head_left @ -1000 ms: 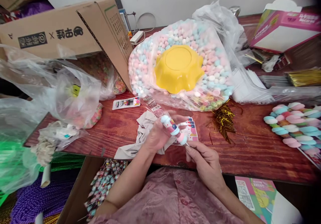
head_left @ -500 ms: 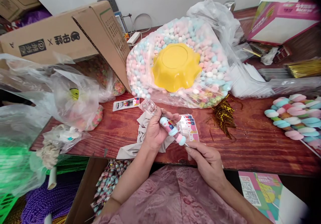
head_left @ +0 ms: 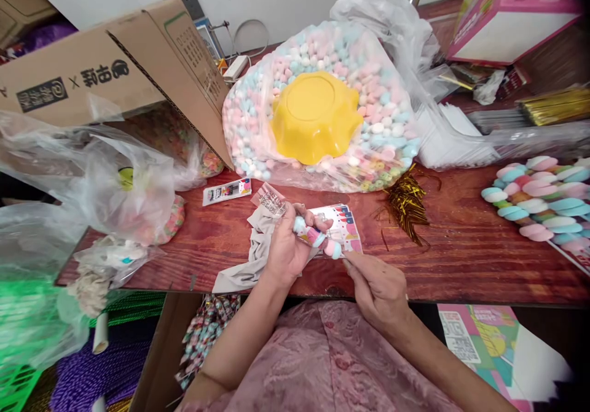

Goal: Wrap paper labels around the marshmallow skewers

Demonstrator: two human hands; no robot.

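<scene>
A marshmallow skewer [head_left: 332, 249] with blue and pink pieces lies across my left hand [head_left: 289, 246], whose fingers are curled round it. Printed clear wrapping [head_left: 271, 201] sticks out above that hand, and part of the skewer appears to be inside it. My right hand [head_left: 378, 283] pinches the stick at the skewer's lower end. Beneath and behind my left hand are a crumpled grey cloth [head_left: 258, 249] and a fanned stack of printed packets [head_left: 346, 221]. Another printed packet [head_left: 227, 191] lies flat to the left.
At the back, a yellow scalloped bowl [head_left: 316, 114] rests upside down on a big bag of marshmallows [head_left: 391, 101]. Gold twist ties [head_left: 408, 206] lie on the red wooden table [head_left: 442, 264]. Marshmallow skewers [head_left: 537, 200] are bunched at right; a cardboard box [head_left: 152, 61] stands left.
My left fingers have closed further over the skewer, and it lies a little flatter. My right hand still pinches the stick. The whole view has shifted slightly.
</scene>
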